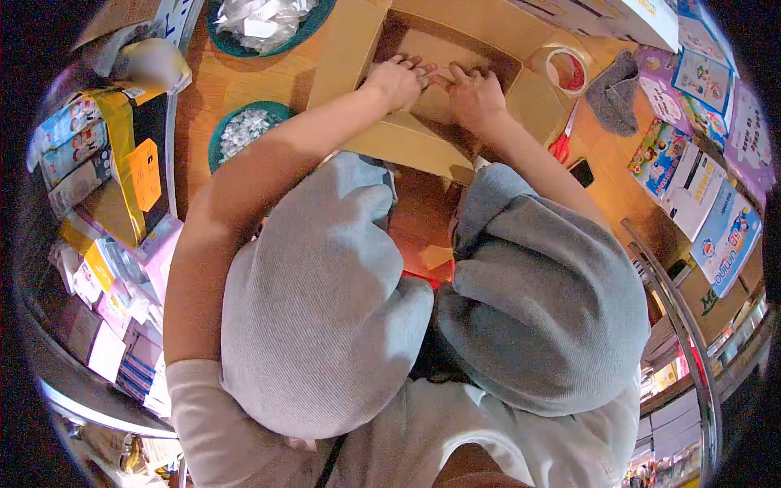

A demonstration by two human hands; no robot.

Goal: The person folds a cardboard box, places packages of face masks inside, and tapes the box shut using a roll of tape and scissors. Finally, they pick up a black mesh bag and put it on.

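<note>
An open cardboard box [407,138] stands on the wooden floor in front of my knees, its flaps folded outward. Both hands reach into it from the near side. My left hand [400,83] is at the left of the opening, fingers apart over the brown inside, with nothing visible in it. Close by on the right, my right hand [475,98] has its fingers spread and bent, also with nothing visible in it. The fingertips of the two hands nearly meet in the middle. What lies under the palms is hidden.
Left of the box are two green baskets [216,154] with clear plastic and small pale pieces. To the right lie a tape roll [566,71], red-handled scissors [560,148], a phone [582,172] and a grey cloth [614,96]. Colourful packages and metal racks flank both sides.
</note>
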